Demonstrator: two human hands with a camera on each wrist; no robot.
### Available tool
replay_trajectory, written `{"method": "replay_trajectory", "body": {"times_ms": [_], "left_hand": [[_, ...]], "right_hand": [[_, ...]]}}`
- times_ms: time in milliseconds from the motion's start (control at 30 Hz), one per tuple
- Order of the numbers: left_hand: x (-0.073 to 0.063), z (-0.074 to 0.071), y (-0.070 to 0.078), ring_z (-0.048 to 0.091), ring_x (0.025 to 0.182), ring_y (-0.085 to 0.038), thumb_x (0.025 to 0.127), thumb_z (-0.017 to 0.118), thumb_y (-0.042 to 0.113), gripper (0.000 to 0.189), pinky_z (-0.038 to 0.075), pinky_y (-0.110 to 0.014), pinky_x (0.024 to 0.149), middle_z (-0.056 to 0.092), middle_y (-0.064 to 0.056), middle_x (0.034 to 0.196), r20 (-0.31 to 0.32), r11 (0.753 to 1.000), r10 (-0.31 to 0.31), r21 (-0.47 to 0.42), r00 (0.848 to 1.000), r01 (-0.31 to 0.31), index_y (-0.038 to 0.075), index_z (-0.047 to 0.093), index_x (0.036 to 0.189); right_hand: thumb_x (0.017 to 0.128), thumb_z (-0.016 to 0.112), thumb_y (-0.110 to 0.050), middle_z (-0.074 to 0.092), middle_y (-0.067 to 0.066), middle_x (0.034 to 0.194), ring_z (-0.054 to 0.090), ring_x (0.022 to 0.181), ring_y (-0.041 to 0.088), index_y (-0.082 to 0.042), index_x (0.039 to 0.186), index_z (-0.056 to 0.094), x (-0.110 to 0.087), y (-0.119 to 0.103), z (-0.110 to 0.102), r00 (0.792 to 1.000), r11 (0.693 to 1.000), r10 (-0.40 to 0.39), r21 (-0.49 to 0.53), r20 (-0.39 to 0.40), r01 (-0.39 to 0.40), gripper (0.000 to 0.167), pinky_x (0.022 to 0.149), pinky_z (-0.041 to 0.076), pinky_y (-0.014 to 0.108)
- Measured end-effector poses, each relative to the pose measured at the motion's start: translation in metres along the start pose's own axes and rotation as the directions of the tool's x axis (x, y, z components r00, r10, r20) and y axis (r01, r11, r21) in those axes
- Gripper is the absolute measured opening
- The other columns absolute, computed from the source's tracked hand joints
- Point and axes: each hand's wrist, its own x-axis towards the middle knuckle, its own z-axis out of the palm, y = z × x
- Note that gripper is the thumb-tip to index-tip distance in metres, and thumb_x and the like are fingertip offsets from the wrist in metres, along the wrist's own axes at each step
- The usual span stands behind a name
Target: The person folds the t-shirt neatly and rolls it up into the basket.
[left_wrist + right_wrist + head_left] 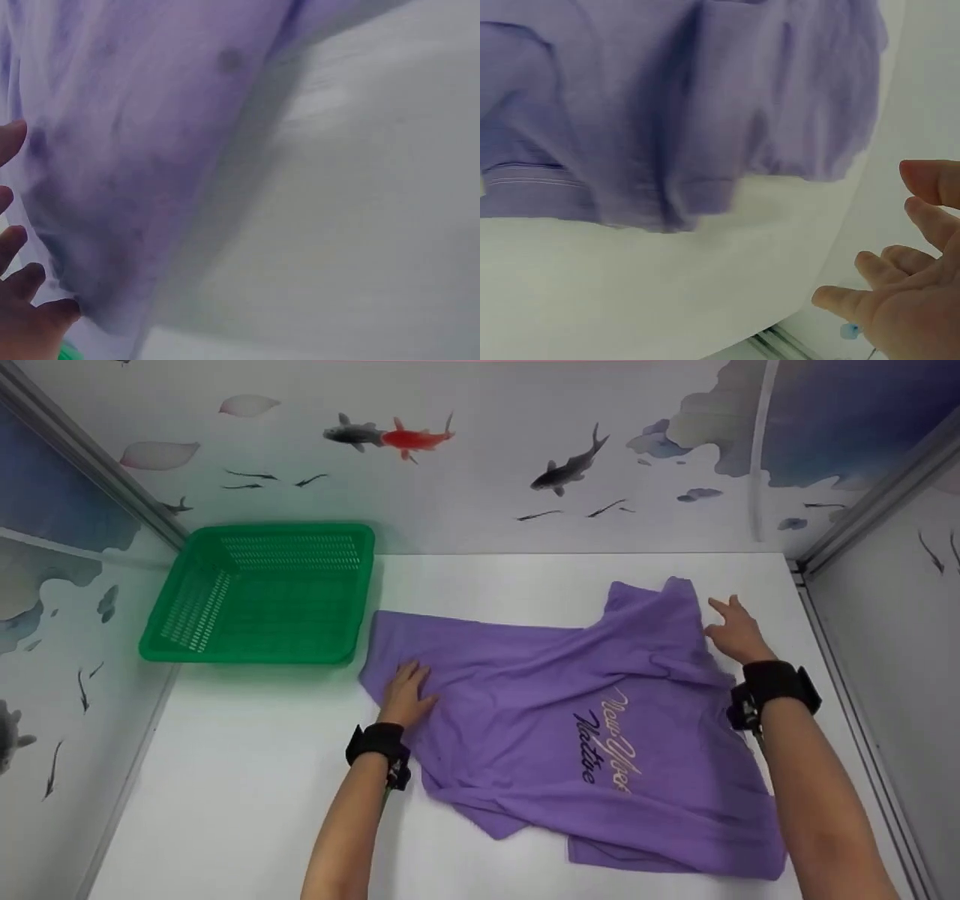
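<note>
A purple T-shirt (pixel 510 697) with "New York Native" lettering (pixel 607 742) lies rumpled across the white table, folds running over it. My left hand (pixel 407 696) rests on its left part, fingers loosely spread; in the left wrist view the same hand (pixel 34 315) shows at the lower left beside the cloth. Just off the shirt's upper right edge is my right hand (pixel 739 634), its fingers extended and holding nothing. The right wrist view has that hand (pixel 907 292) apart from the fabric (pixel 630 97).
A green plastic basket (pixel 360 600) with perforated sides stands at the back left of the table (pixel 247 780). Panels printed with fish (pixel 566 472) rise behind and at both sides. Black straps with small cameras circle both wrists.
</note>
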Motion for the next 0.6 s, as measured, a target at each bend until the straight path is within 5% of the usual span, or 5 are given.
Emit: {"method": "replay_trajectory", "body": {"times_ms": [100, 200, 300, 400, 600], "left_hand": [[-0.017, 0.000, 0.000, 0.044, 0.124, -0.048, 0.086, 0.070, 0.003, 0.041, 0.036, -0.055, 0.105, 0.050, -0.032, 0.129, -0.140, 1.000, -0.006, -0.015, 0.990, 0.004, -0.011, 0.058, 0.122], [-0.038, 0.003, -0.001, 0.051, 0.107, -0.044, 0.086, 0.070, 0.002, 0.029, 0.043, -0.052, 0.093, 0.055, -0.026, 0.113, -0.284, 0.998, -0.051, -0.034, 0.957, 0.043, -0.008, 0.063, 0.112], [-0.061, 0.007, -0.001, 0.052, 0.091, -0.039, 0.085, 0.071, 0.006, 0.018, 0.044, -0.051, 0.079, 0.057, -0.020, 0.097, -0.364, 0.995, -0.099, -0.016, 0.926, 0.100, -0.004, 0.064, 0.099], [-0.084, 0.014, 0.001, 0.052, 0.083, -0.033, 0.085, 0.072, 0.012, 0.015, 0.041, -0.047, 0.072, 0.057, -0.013, 0.086, -0.348, 0.987, -0.147, 0.011, 0.926, 0.161, 0.001, 0.063, 0.088], [-0.116, 0.027, 0.011, 0.052, 0.073, -0.026, 0.083, 0.076, 0.024, 0.024, 0.037, -0.039, 0.065, 0.055, -0.005, 0.073, -0.221, 0.971, -0.189, 0.103, 0.957, 0.215, 0.005, 0.066, 0.072]], "right_hand": [[0.094, 0.041, -0.003, 0.003, 0.047, 0.146, 0.005, 0.137, 0.060, 0.020, 0.142, 0.022, -0.022, 0.015, 0.017, 1.000, 0.999, -0.001, -0.035, -0.011, 0.001, 0.057, 0.112, 0.011, 0.064], [0.094, 0.046, -0.003, 0.016, 0.050, 0.141, 0.014, 0.133, 0.062, 0.023, 0.137, 0.030, -0.049, 0.031, 0.035, 0.997, 0.999, -0.024, -0.040, -0.076, 0.021, 0.053, 0.110, 0.014, 0.065], [0.094, 0.049, -0.002, 0.025, 0.049, 0.137, 0.021, 0.130, 0.062, 0.024, 0.135, 0.033, -0.081, 0.044, 0.053, 0.987, 1.000, -0.024, -0.023, -0.156, 0.020, 0.051, 0.108, 0.017, 0.066], [0.094, 0.049, -0.002, 0.030, 0.048, 0.134, 0.025, 0.128, 0.061, 0.024, 0.134, 0.034, -0.113, 0.053, 0.072, 0.976, 0.999, 0.034, 0.005, -0.216, -0.034, 0.050, 0.107, 0.020, 0.066], [0.095, 0.046, -0.011, 0.028, 0.045, 0.135, 0.025, 0.126, 0.062, 0.016, 0.138, 0.032, -0.161, 0.067, 0.104, 0.929, 0.961, 0.274, 0.043, -0.250, -0.272, 0.053, 0.098, 0.026, 0.073]]}}
